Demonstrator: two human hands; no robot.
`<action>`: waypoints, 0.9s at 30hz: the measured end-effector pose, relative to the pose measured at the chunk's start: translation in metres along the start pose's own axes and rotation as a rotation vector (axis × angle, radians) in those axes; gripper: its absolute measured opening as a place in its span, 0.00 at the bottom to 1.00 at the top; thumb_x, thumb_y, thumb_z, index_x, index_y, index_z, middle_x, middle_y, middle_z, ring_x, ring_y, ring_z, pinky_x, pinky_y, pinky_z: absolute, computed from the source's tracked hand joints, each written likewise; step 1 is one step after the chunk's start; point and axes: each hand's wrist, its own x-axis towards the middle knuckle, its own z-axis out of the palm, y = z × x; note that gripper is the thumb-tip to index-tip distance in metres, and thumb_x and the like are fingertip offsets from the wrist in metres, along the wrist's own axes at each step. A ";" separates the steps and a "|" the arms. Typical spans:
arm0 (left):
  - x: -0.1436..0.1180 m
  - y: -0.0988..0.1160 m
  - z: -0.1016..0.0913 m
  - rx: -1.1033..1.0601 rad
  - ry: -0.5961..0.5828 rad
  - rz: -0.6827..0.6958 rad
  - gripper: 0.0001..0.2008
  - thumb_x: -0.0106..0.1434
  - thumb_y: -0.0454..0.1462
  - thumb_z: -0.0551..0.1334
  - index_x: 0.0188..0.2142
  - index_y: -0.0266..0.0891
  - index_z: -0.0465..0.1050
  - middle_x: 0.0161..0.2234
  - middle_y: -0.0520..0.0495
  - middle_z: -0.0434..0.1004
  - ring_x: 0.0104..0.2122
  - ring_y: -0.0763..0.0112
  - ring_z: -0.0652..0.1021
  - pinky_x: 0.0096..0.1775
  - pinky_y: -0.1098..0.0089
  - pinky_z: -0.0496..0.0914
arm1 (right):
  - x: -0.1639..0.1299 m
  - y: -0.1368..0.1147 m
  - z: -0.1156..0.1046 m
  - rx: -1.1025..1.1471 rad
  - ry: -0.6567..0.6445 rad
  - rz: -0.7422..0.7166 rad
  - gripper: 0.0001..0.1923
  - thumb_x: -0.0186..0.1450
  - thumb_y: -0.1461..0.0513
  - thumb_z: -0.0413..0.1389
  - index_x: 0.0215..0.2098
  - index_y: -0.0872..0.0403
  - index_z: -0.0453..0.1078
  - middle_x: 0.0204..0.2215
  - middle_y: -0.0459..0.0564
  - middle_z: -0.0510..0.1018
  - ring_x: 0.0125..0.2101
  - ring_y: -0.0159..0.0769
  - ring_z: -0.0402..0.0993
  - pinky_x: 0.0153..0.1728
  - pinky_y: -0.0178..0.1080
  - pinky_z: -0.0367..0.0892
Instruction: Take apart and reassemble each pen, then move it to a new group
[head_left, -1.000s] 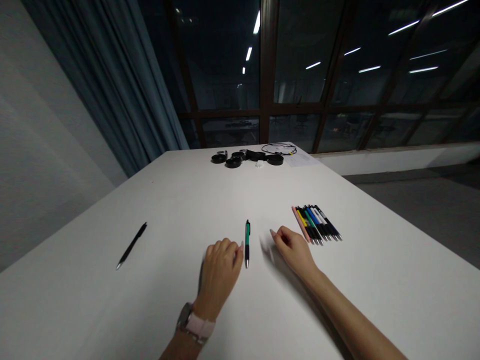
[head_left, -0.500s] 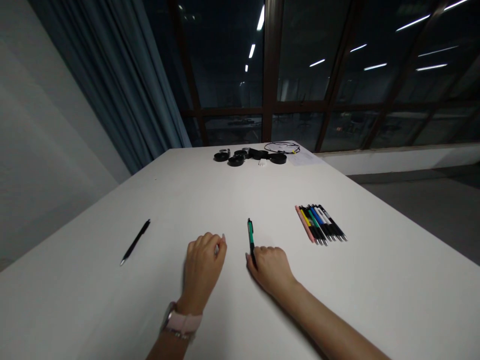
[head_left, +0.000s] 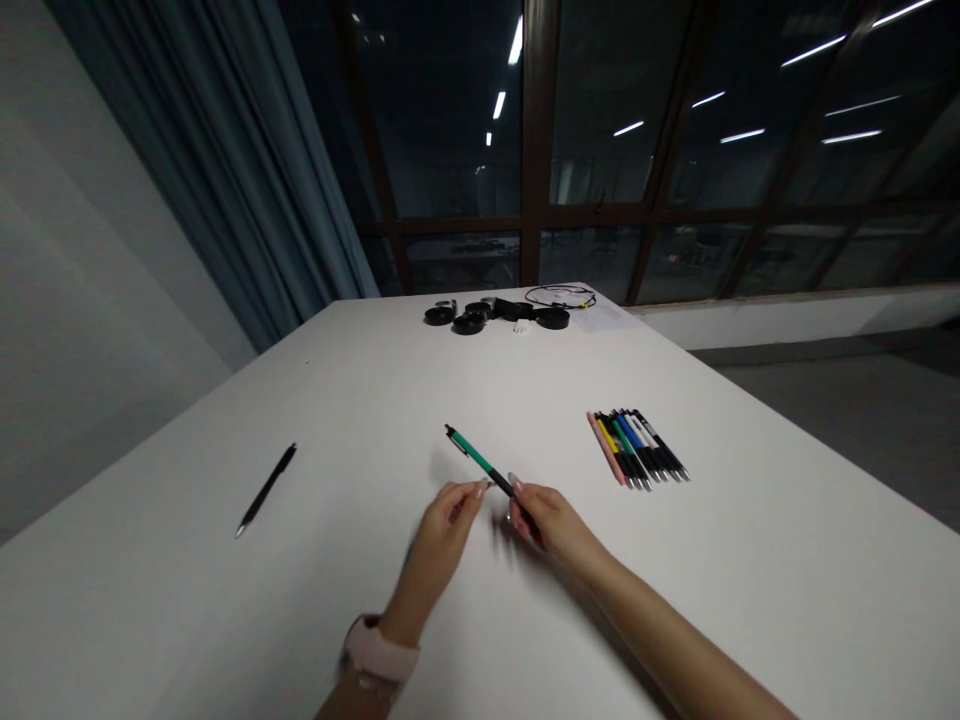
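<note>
My right hand [head_left: 546, 522] grips a green and black pen [head_left: 474, 459] by its lower end and holds it tilted up and to the left, above the white table [head_left: 750, 560]. The fingertips of my left hand [head_left: 441, 535] reach toward the pen's middle and touch it or nearly touch it; which one I cannot tell. A pale watch strap [head_left: 377, 662] sits on my left wrist. A lone black pen [head_left: 265, 489] lies on the table far to the left.
A row of several coloured pens [head_left: 636, 447] lies side by side to the right of my hands. At the table's far edge sit black round objects [head_left: 466, 319], a cable [head_left: 561, 296] and a sheet of paper [head_left: 604, 317]. Dark windows and a curtain stand behind.
My right hand moved left from the pen row, closed on the green pen and lifted it off the table, turning its top leftward. My left hand shifted back toward the pen.
</note>
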 end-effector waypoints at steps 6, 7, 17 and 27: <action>-0.002 0.002 0.012 -0.375 -0.111 -0.178 0.25 0.57 0.54 0.64 0.43 0.38 0.80 0.29 0.48 0.78 0.34 0.65 0.74 0.37 0.68 0.67 | -0.009 -0.004 0.009 0.369 -0.220 0.193 0.30 0.54 0.36 0.59 0.20 0.53 0.61 0.12 0.36 0.59 0.13 0.23 0.49 0.18 0.32 0.46; -0.003 0.004 0.012 -0.405 -0.104 -0.187 0.24 0.56 0.54 0.64 0.42 0.37 0.80 0.30 0.47 0.79 0.35 0.64 0.74 0.38 0.67 0.67 | -0.009 -0.003 0.009 0.370 -0.220 0.195 0.30 0.54 0.36 0.59 0.20 0.53 0.61 0.12 0.36 0.59 0.13 0.23 0.48 0.18 0.32 0.46; -0.008 0.012 0.019 -0.489 0.002 -0.252 0.23 0.51 0.56 0.68 0.31 0.37 0.77 0.31 0.46 0.79 0.35 0.63 0.75 0.42 0.66 0.68 | -0.011 0.004 0.013 -0.218 0.015 -0.139 0.27 0.69 0.42 0.43 0.22 0.51 0.60 0.17 0.41 0.63 0.20 0.31 0.59 0.25 0.35 0.56; -0.007 0.009 0.017 -0.460 0.078 -0.301 0.27 0.48 0.59 0.68 0.29 0.36 0.75 0.22 0.53 0.68 0.24 0.73 0.66 0.28 0.72 0.60 | -0.019 -0.002 0.012 -0.173 0.053 -0.188 0.19 0.68 0.49 0.49 0.52 0.50 0.58 0.22 0.39 0.68 0.20 0.32 0.63 0.24 0.35 0.58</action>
